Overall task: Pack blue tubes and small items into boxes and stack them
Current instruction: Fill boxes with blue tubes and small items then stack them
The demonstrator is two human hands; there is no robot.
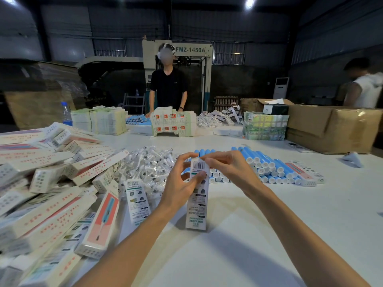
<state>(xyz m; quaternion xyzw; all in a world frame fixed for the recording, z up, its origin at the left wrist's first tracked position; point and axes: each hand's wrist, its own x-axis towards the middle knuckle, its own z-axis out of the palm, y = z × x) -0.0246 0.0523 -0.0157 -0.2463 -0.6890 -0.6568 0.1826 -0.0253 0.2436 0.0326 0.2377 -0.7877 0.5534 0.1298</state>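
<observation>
Left grip [180, 183] and right grip [232, 168] pinch the top of an upright box [196, 206] on the bench [259, 235]. Light, crushable card, probably; hold its sides below them.

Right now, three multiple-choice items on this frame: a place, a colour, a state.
1. The big pile of boxes lies where? A the table's left side; B its right side; C the floor.
2. The tubes are? A red; B blue; C green.
3. The held box is? A flat; B upright; C crushed.
Answers: 1 A, the pile fills the left side. 2 B, blue bodies, white ends. 3 B, the left hand and right hand grip its top while it stands on end.
</observation>
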